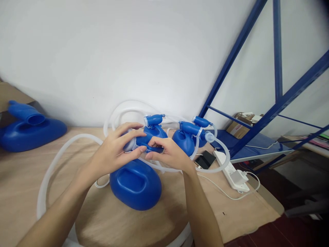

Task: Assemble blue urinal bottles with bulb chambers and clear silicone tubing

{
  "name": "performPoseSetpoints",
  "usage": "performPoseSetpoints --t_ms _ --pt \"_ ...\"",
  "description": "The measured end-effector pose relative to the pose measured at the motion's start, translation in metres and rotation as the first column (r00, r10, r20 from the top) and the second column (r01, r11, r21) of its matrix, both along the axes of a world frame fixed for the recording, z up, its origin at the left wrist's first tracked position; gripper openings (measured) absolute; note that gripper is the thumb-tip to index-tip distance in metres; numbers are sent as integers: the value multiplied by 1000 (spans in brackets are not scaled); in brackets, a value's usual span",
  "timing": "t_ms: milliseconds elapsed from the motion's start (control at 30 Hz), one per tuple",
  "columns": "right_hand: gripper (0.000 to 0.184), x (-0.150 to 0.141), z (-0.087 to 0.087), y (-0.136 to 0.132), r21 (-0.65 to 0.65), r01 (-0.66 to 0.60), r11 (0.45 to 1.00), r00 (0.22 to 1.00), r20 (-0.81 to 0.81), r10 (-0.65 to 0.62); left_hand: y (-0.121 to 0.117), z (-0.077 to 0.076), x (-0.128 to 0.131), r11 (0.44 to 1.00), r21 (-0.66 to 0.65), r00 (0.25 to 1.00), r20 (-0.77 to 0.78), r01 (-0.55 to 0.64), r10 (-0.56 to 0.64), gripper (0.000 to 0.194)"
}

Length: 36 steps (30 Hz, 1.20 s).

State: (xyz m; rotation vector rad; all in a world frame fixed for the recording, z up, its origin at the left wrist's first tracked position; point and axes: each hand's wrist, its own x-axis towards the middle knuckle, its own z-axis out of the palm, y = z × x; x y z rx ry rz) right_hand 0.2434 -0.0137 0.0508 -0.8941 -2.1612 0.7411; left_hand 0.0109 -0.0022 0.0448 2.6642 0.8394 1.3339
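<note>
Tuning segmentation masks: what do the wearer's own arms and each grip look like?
Left grip and right grip: human, five-fingered, ungloved, no rings visible. Left forearm and right forearm: slim, tapering to the wrist; no sleeves, watch, cables or obvious markings in view.

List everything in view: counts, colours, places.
Front jug: one, blue, centre
Rear jugs: three, blue, behind
Left jug: one, blue, left
Hoses: count unclear, whitish, around jugs
Phone: one, black, by power strip
Power strip: one, white, beside phone
Plug: one, white, in power strip
Table: one, brown, foreground
Rack: one, blue, right
Cables: at least two, white, right
Cartons: two, brown, left and rack
Wall: one, white, background
Other items: unclear, mixed, far right
Left hand: one, bare, on front jug
Right hand: one, bare, on front jug
</note>
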Motion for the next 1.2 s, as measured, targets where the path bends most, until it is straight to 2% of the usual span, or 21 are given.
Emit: performPoseSetpoints --t_ms 133,233,333,567,767,867,1067,1200 --pt "28 2 1 -3 51 -31 998 999 -11 31 1 0 0 999 31 1000 27 -12 11 22" --pt "27 2 2 -4 81 -15 997 1000 17 14 0 0 1 999 35 999 45 -29 28 22" --pt "27 0 2 -4 41 -5 999 1000 30 4 0 -1 2 998 45 998 35 -44 43 22" --pt "21 -11 7 -12 2 154 988 985 -75 -153 -1 0 3 989 145 998 58 -22 14 14" --pt "22 -17 6 -18 -26 178 984 974 -141 -180 -4 2 3 989 142 998 51 -36 29 11" --pt "20 -19 4 -20 5 209 978 965 -165 -205 -2 -2 2 986 159 998 41 -43 37 11" --pt "20 -22 3 -23 90 271 958 955 -152 -256 3 -7 4 953 302 1000 17 -22 18 13" --pt "21 -23 4 -26 137 293 946 949 -160 -271 4 -9 6 942 336 1000 18 -17 12 16"
